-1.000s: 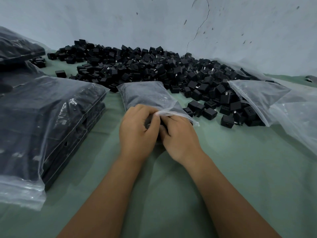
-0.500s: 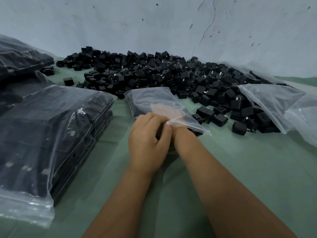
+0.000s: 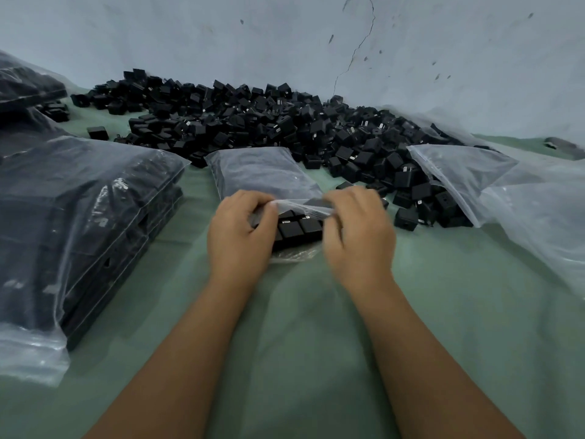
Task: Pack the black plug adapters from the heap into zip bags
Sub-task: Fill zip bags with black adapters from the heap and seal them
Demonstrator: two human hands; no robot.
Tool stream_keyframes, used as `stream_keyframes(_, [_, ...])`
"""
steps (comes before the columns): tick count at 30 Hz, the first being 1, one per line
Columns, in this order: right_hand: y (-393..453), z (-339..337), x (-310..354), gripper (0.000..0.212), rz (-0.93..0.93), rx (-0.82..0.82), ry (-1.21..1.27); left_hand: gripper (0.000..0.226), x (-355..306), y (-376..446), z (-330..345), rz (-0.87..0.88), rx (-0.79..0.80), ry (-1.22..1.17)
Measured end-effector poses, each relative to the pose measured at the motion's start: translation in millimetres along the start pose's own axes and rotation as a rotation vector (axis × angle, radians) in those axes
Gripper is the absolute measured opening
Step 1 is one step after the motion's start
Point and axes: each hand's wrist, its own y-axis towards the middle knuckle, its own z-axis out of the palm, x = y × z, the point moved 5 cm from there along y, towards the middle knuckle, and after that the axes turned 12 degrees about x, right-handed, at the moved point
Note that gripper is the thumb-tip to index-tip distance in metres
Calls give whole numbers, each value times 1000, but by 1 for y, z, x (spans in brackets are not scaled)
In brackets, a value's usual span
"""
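A clear zip bag [image 3: 262, 172] lies on the green cloth in front of me, its mouth facing me. Several black plug adapters [image 3: 296, 229] sit in neat rows inside its mouth. My left hand [image 3: 239, 236] pinches the left side of the bag's upper lip. My right hand [image 3: 359, 231] pinches the right side of that lip, slightly blurred. Behind the bag a big heap of loose black adapters [image 3: 269, 122] spreads along the wall.
A tall stack of filled zip bags [image 3: 82, 223] stands at my left, with more bags [image 3: 22, 87] behind it. Empty clear bags [image 3: 506, 191] lie at the right over the heap's edge. A grey wall [image 3: 285, 42] closes the back.
My hands have moved apart: the right hand came out of the bag's mouth and went to the right end of the lip. The adapters inside the mouth now show.
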Motion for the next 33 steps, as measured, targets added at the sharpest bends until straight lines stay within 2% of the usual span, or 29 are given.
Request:
stream_keyframes(1, [-2, -5, -17, 33, 138, -17, -6, 11, 1, 0, 0, -19, 10, -8])
stream_keyframes(3, [-9, -7, -53, 44, 444, 75, -119, 12, 5, -1, 1, -54, 23, -26])
stream_keyframes(5, [-18, -4, -82, 60, 705, 280, -225, 14, 8, -1, 1, -89, 32, -41])
stream_keyframes(7, [-26, 3, -95, 67, 847, 451, -224, 14, 10, 0, 2, -111, 43, -52])
stream_keyframes(9, [-27, 9, -97, 65, 842, 519, -260, 14, 10, 0, 3, -119, 51, -61])
stream_keyframes(11, [-23, 10, -92, 49, 742, 449, -321, 15, 11, 1, 3, -128, 56, -69])
stream_keyframes(13, [-21, 10, -91, 30, 706, 390, -282, 15, 11, 1, 4, -137, 62, -78])
stream_keyframes(16, [-21, 10, -93, 17, 718, 346, -73, 16, 12, 0, 4, -143, 66, -91])
stream_keyframes(18, [-19, 9, -89, 10, 719, 271, 193, 17, 13, 0, 4, -145, 71, -106])
stream_keyframes(20, [-19, 12, -88, 12, 772, 227, 398, 17, 13, -1, 4, -151, 79, -112])
stream_keyframes(21, [-19, 13, -88, 15, 803, 249, 413, 17, 13, -1, 4, -154, 81, -115])
stream_keyframes(24, [-20, 16, -96, 28, 868, 367, 218, 17, 13, -1, 4, -155, 80, -123])
stream_keyframes(26, [-20, 13, -101, 34, 864, 386, 81, 17, 13, -1, 4, -153, 80, -120])
stream_keyframes(30, [-23, 8, -98, 30, 860, 172, 350, 17, 13, 0, 4, -161, 82, -123])
stream_keyframes(33, [-24, 8, -95, 33, 845, 129, 528, 17, 13, -1, 4, -165, 83, -126])
